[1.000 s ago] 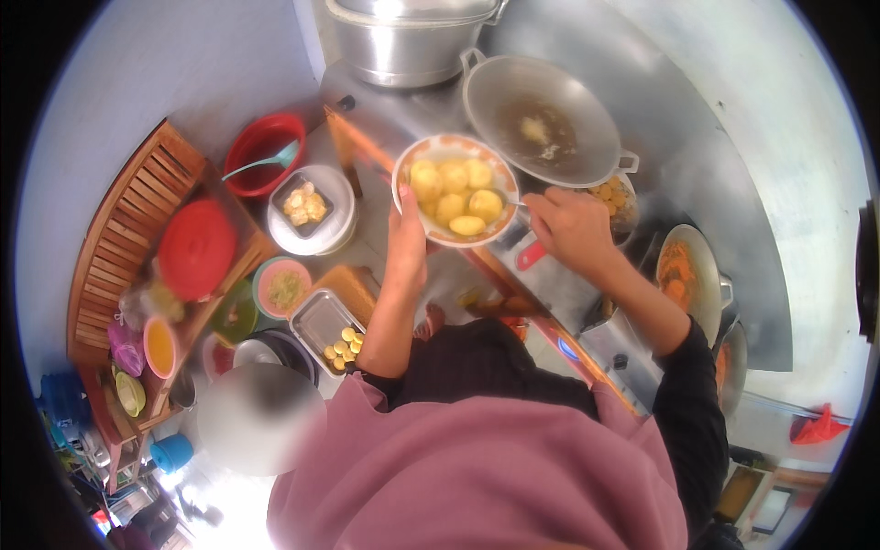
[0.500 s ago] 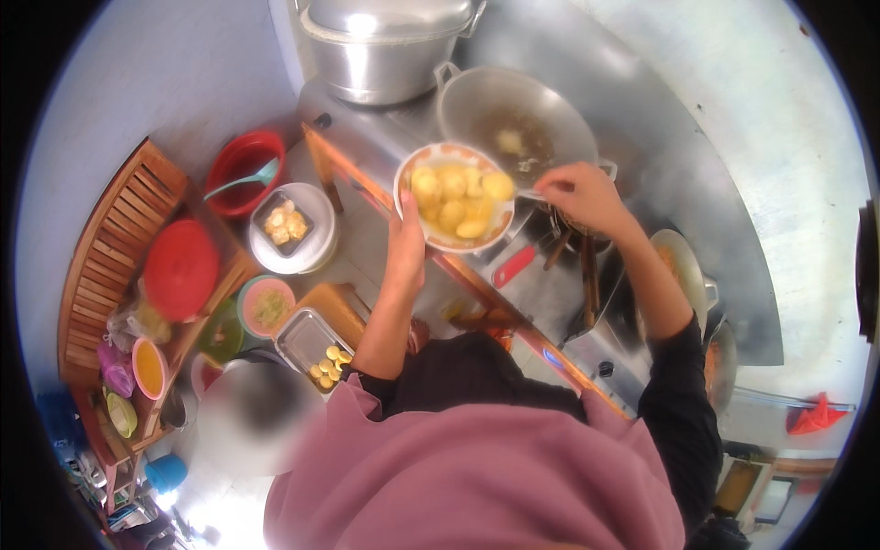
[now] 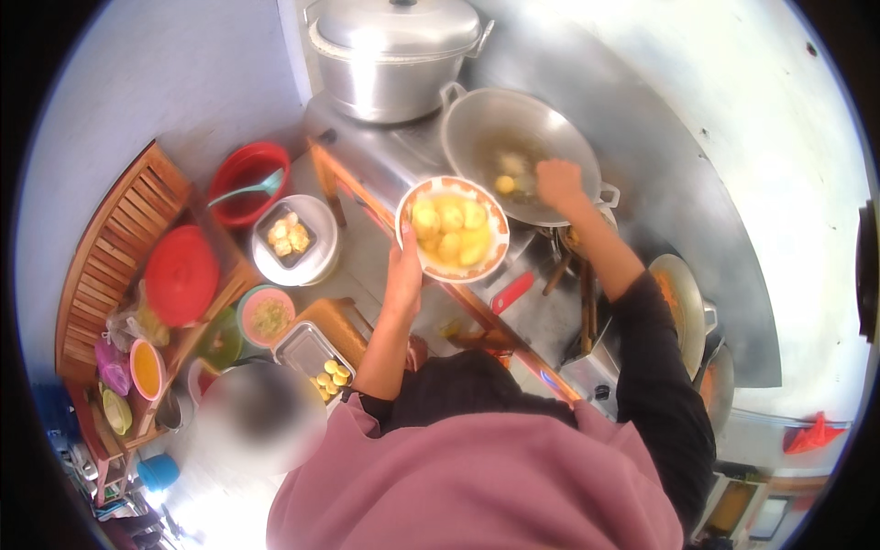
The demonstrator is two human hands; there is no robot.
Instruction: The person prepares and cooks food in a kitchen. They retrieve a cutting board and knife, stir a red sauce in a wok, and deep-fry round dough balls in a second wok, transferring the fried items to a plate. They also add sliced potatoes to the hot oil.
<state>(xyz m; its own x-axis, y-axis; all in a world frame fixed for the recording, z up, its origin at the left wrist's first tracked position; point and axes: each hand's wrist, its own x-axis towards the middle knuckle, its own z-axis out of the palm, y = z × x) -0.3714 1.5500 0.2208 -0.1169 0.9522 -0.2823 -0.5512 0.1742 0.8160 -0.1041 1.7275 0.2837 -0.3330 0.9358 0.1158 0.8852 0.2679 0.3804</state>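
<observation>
Grey metal counter [image 3: 383,154] beneath wok [image 3: 554,134]; pale walls [image 3: 188,73]; slatted wooden bench [image 3: 112,266].

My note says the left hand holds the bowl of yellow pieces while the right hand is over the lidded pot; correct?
Not quite: the head view shows the right hand over the wok instead. The left hand does hold the bowl.

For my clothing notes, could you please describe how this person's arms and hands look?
The left hand and right hand wear no gloves. Black sleeves stop well short of both wrists, and a dusty-pink garment drapes over the torso.
</observation>
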